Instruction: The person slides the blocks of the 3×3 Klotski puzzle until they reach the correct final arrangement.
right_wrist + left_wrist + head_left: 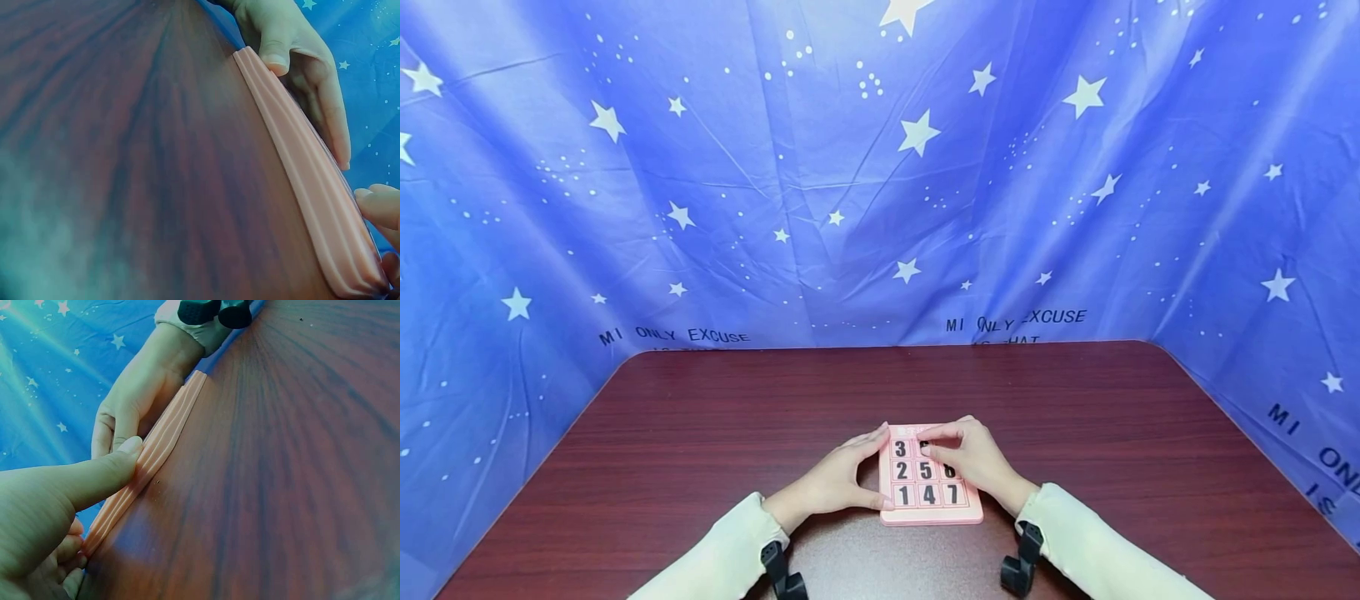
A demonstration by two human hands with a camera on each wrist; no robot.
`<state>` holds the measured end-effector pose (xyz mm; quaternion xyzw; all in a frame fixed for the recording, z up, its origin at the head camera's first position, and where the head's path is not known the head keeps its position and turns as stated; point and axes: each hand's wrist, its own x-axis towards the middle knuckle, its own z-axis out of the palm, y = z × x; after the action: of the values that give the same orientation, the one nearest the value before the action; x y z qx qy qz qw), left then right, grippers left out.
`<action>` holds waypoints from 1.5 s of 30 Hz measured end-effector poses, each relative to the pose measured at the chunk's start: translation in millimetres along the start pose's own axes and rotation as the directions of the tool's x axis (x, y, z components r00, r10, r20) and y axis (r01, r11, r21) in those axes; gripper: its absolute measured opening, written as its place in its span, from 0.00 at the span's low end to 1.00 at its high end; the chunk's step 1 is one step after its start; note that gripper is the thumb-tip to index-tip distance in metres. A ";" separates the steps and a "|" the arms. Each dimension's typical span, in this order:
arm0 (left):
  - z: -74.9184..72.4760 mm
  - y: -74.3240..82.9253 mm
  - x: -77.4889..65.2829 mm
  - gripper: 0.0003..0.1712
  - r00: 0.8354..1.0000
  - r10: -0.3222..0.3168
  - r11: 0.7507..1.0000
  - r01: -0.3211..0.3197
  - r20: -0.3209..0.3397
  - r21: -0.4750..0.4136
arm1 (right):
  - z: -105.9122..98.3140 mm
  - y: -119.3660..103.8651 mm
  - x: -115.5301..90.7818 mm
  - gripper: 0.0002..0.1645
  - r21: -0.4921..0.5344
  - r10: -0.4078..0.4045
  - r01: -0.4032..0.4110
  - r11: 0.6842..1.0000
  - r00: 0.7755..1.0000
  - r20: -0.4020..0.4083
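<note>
Losing the upper right part of the pink number board [917,485] behind the right grip [977,457] in the head view, along with parts of two digits. Finding the pale heading [906,432] partly covered and too small to read. Cutting off the left sleeve [715,550] and right sleeve [1105,542] at the bottom edge. Half hiding the lower lettering [1022,340] behind the surface [662,467]. Viewing the board nearly edge-on from both wrists, concealing its face. Cropping the left grip [53,512] at the left wrist view's left edge. Blurring the surface at the right wrist view's lower left.
</note>
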<state>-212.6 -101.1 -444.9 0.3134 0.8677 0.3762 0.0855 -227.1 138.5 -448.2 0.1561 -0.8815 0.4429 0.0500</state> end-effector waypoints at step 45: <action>1.5 -3.5 0.6 0.57 0.999 0.046 0.999 -0.046 -0.022 0.021 | -22.0 6.1 -10.4 0.12 0.129 -0.009 0.012 0.992 1.000 -0.021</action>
<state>-214.2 -101.7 -448.4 0.3300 0.8650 0.3725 0.0640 -220.3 161.8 -442.0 0.1592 -0.8496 0.5003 0.0510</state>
